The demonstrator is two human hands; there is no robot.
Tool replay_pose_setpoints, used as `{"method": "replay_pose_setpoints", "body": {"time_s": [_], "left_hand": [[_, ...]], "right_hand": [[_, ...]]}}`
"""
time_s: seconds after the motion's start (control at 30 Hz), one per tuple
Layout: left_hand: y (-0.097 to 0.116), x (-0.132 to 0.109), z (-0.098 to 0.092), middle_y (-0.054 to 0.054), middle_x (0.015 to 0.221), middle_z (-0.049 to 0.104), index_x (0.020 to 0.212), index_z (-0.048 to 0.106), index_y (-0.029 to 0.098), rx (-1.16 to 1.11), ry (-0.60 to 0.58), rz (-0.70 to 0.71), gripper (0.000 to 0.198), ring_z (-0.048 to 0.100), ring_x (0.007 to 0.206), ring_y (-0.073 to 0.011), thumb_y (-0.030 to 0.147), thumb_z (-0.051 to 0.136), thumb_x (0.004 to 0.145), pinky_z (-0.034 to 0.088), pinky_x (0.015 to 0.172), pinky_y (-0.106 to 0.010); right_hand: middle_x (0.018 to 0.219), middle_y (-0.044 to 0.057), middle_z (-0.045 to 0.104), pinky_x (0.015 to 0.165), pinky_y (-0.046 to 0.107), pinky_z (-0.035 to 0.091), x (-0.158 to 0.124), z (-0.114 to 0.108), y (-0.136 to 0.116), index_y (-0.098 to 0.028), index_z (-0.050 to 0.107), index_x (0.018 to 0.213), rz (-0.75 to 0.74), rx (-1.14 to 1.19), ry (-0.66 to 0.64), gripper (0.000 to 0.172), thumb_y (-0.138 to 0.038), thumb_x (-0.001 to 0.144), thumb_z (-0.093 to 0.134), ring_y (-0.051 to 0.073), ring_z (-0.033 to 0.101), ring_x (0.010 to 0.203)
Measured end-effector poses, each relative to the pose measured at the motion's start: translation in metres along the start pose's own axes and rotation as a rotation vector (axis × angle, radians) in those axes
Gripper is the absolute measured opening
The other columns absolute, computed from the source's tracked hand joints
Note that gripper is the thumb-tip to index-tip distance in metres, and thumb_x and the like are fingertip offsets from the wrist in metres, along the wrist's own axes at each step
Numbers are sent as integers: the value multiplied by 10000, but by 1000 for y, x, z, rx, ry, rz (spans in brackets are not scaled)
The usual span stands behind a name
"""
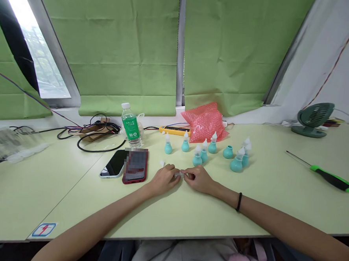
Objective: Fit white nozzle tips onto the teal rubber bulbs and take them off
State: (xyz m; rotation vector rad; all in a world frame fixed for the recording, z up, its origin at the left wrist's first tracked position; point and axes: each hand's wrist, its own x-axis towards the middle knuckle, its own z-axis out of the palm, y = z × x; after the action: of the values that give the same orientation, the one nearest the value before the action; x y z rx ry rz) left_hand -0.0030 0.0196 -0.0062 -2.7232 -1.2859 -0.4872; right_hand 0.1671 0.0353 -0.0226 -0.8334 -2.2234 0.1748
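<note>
Low over the front half of the table, my left hand (166,179) and my right hand (198,179) meet with fingertips pinched. Between them is a small translucent whitish piece (178,174), mostly covered by the fingers; it resembles a clear nozzle part. A tiny white tip (162,164) lies just beyond my left hand. Behind the hands stand several teal squeeze bulbs with clear pointed nozzles, such as a nasal aspirator (168,146) and another one (236,162). One teal bulb (228,152) has no nozzle on it.
Two phones, a pale one (113,164) and a red-cased one (135,167), lie left of my hands. A water bottle (131,128), a yellow power strip (174,131) and pink bubble wrap (208,124) are behind. Rightward are a screwdriver (325,174) and a green fan (312,120).
</note>
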Motion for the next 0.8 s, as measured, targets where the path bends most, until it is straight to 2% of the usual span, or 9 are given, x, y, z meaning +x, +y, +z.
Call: {"method": "replay_pose_setpoints", "body": {"time_s": [0.17, 0.37, 0.6, 0.8], "left_hand": [[1, 0, 0, -34, 721, 497, 834, 515, 158, 3, 5, -7, 220, 463, 707, -148, 271, 330, 801, 343, 572, -232], [1, -1, 0, -32, 708, 495, 812, 516, 160, 9, -5, -10, 220, 464, 702, -147, 274, 329, 802, 343, 574, -231], [2, -1, -2, -35, 702, 492, 783, 519, 151, 2, -8, -6, 234, 465, 693, -143, 266, 316, 807, 347, 578, -231], [2, 0, -2, -37, 712, 495, 811, 519, 151, 0, -13, -4, 236, 464, 703, -148, 268, 315, 806, 349, 585, -236]], "right_hand": [[413, -29, 467, 451, 189, 302, 0, 1, 0, -139, 623, 732, -34, -80, -9, 187, -131, 687, 442, 67, 377, 393], [410, -17, 484, 447, 200, 295, -1, 1, 0, -145, 603, 606, -50, -158, -6, 161, -130, 672, 457, 76, 401, 396], [462, -7, 542, 455, 185, 336, -4, 4, 4, -153, 640, 810, -36, -16, 114, 227, -133, 695, 445, 74, 434, 417], [482, -1, 573, 454, 183, 341, -2, 3, 3, -165, 648, 819, -48, -1, 77, 259, -95, 664, 453, 72, 448, 414]]}}
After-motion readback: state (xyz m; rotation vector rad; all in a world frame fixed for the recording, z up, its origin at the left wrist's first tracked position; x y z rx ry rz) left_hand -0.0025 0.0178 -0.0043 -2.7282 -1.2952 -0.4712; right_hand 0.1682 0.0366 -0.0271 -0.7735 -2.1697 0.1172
